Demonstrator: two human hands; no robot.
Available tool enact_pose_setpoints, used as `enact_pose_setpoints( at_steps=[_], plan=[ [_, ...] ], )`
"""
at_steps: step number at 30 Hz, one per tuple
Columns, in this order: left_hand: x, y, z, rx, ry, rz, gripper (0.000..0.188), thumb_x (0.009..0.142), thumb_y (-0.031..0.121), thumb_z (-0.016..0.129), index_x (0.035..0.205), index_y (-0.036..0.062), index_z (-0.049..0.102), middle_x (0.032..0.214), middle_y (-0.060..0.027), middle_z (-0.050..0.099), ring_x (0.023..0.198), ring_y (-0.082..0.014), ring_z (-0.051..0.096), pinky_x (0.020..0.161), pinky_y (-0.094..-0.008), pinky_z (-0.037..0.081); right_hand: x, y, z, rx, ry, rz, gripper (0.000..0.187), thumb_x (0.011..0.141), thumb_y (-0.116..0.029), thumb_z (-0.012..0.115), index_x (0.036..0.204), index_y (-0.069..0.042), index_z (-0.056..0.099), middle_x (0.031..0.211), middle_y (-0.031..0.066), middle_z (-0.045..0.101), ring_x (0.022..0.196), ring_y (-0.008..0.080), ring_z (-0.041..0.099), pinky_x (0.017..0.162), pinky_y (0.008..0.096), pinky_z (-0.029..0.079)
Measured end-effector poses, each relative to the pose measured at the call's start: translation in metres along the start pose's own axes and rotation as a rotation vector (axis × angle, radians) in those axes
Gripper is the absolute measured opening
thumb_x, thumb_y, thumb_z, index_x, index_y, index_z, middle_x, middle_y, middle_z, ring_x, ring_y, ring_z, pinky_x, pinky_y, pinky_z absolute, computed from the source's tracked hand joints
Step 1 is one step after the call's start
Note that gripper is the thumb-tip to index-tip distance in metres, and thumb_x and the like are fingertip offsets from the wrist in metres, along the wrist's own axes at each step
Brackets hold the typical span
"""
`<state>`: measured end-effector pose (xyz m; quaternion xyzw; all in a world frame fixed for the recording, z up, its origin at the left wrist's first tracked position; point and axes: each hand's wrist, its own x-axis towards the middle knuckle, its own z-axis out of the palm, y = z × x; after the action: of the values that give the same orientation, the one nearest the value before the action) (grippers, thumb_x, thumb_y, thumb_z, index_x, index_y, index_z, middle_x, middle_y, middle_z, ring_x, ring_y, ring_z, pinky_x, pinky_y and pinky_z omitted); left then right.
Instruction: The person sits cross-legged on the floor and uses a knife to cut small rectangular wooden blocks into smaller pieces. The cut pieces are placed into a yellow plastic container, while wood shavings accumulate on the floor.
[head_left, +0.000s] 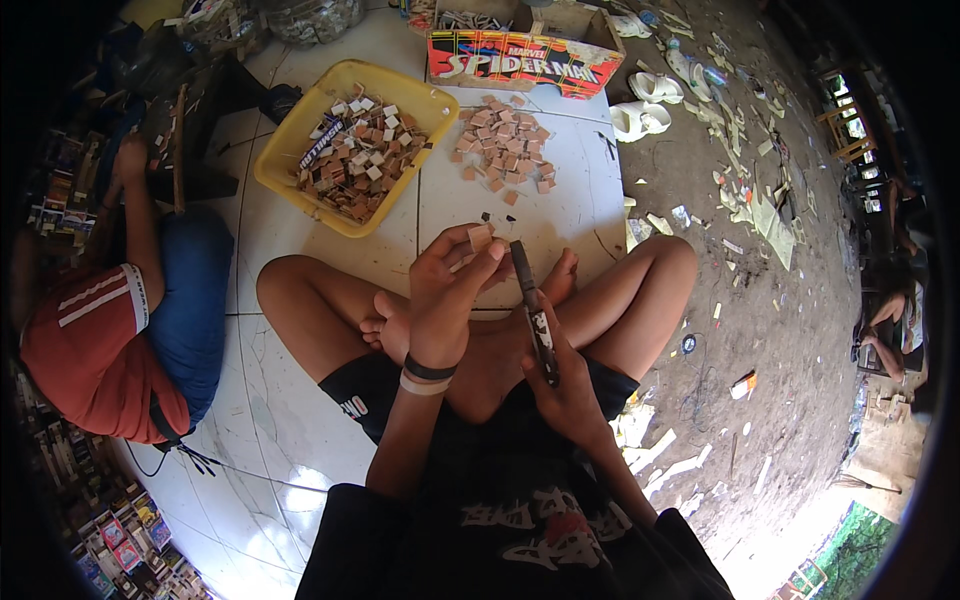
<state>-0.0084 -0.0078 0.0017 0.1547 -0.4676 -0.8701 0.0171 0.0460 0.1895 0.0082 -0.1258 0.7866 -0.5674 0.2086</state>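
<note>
Head view: left hand [445,290] pinches a small tile [480,237], right hand [560,375] grips a dark marker [535,315]; steadying the tile before marking seems wise.

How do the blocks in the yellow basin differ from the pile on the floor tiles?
The basin holds a deep, jumbled heap of blocks, while the floor pile is spread thin and loose on the white tile. The basin blocks mix brown and white faces; the floor pile is nearly all brown. Both are small squarish blocks, like the one in the left hand.
</note>
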Motion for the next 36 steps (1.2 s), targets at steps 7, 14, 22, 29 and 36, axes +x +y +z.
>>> enact_pose_setpoints(
  at_steps=[7, 14, 22, 29, 36],
  plan=[
    [0.002, -0.002, -0.006, -0.159, -0.225, -0.142, 0.042, 0.109, 0.023, 0.061, 0.139, -0.0061, 0.057, 0.132, -0.0199, 0.069, 0.119, -0.0304, 0.071, 0.108, -0.0408, 0.057, -0.008, -0.003, -0.008, 0.417, -0.155, 0.209, 0.068, 0.107, -0.006, 0.058, 0.167, -0.001, 0.025, 0.098, 0.0000, 0.055, 0.084, 0.0087, 0.051, 0.076, 0.0262, 0.047],
    [0.003, -0.006, -0.005, -0.117, -0.110, -0.125, 0.030, 0.106, 0.018, 0.067, 0.124, -0.0057, 0.068, 0.117, -0.0186, 0.076, 0.111, -0.0282, 0.075, 0.103, -0.0415, 0.060, 0.001, -0.009, 0.001, -0.056, 0.059, -0.116, 0.076, 0.098, 0.006, 0.062, 0.166, -0.004, 0.030, 0.130, 0.0236, 0.065, 0.105, 0.0327, 0.069, 0.092, 0.0376, 0.053],
    [0.004, -0.005, -0.011, -0.112, -0.123, -0.154, 0.025, 0.105, 0.015, 0.068, 0.120, -0.0051, 0.069, 0.116, -0.0183, 0.076, 0.110, -0.0289, 0.075, 0.102, -0.0419, 0.062, 0.000, -0.013, 0.001, -0.065, 0.081, -0.140, 0.081, 0.094, 0.010, 0.063, 0.167, -0.007, 0.031, 0.130, 0.0289, 0.063, 0.109, 0.0413, 0.069, 0.092, 0.0413, 0.054],
    [0.004, -0.004, -0.012, -0.110, -0.134, -0.159, 0.021, 0.105, 0.014, 0.068, 0.117, -0.0041, 0.068, 0.116, -0.0177, 0.075, 0.112, -0.0295, 0.075, 0.102, -0.0418, 0.061, 0.000, -0.013, -0.001, -0.134, 0.089, -0.143, 0.082, 0.093, 0.011, 0.063, 0.167, -0.008, 0.032, 0.112, 0.0267, 0.064, 0.097, 0.0418, 0.067, 0.087, 0.0423, 0.054],
    [0.006, -0.004, -0.012, -0.106, -0.153, -0.172, 0.021, 0.105, 0.014, 0.069, 0.116, -0.0036, 0.068, 0.115, -0.0167, 0.075, 0.111, -0.0282, 0.075, 0.102, -0.0415, 0.061, 0.000, -0.013, -0.003, -0.069, 0.063, -0.129, 0.082, 0.093, 0.011, 0.062, 0.166, -0.005, 0.031, 0.111, 0.0264, 0.064, 0.095, 0.0393, 0.067, 0.087, 0.0405, 0.053]
  ],
)
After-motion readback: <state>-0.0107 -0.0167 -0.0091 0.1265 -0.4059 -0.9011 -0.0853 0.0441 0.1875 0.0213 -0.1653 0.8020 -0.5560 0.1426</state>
